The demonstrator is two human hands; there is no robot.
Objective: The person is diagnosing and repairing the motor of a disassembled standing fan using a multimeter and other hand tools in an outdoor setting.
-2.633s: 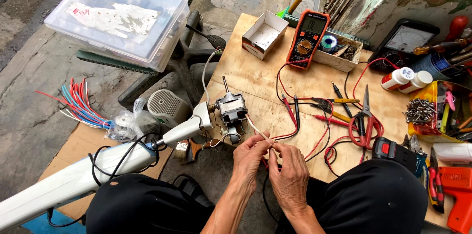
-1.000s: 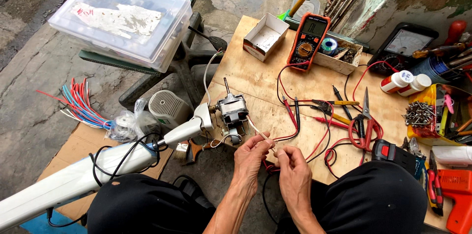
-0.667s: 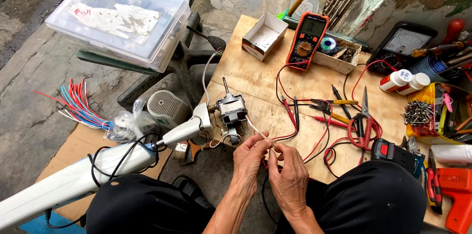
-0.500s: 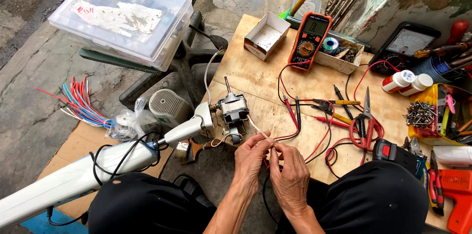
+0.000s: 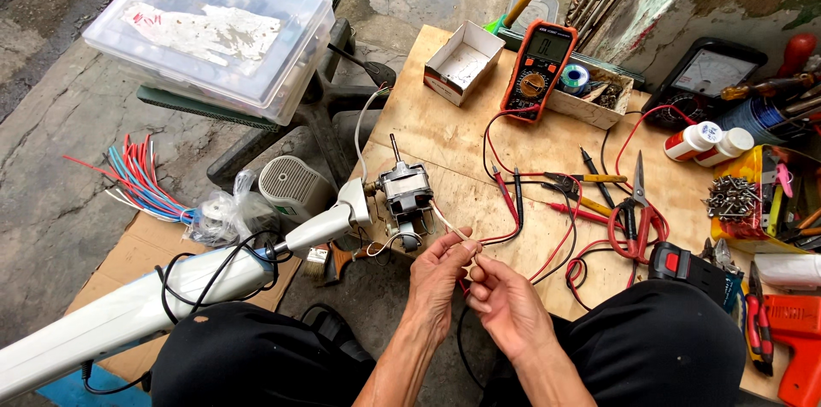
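Wire (image 5: pixel 446 223), thin and pale, running from the small motor (image 5: pixel 406 191) at the near edge of the plywood board (image 5: pixel 445 129) down to the hands, free end held just above the lap. Pinched near its tip by the left hand (image 5: pixel 438 274), thumb and forefinger closed tight, other fingers curled loosely under. Met from the other side by the right hand (image 5: pixel 506 306), fingertips drawn narrow and touching the same tip, so both grips shut on the one strand with almost no gap between the hands. Judged as fine work on the bare end, twisting or stripping; too small to tell which, and too small to tell whether a second strand sits in the pinch. Called for next, by the look of it: a steady left-hand hold so the strand stays taut from the motor, and small rolling moves of the right fingertips rather than any pull that could drag the motor off the edge. Motor fixed to the top of a white pole (image 5: pixel 171 291) lying across the left knee, black cord looped around it. Red test leads (image 5: pixel 513 202) trailing from an orange meter (image 5: pixel 539 69) across the board, passing just beside the hands. Red-handled scissors (image 5: pixel 637 219) well to the right, untouched.
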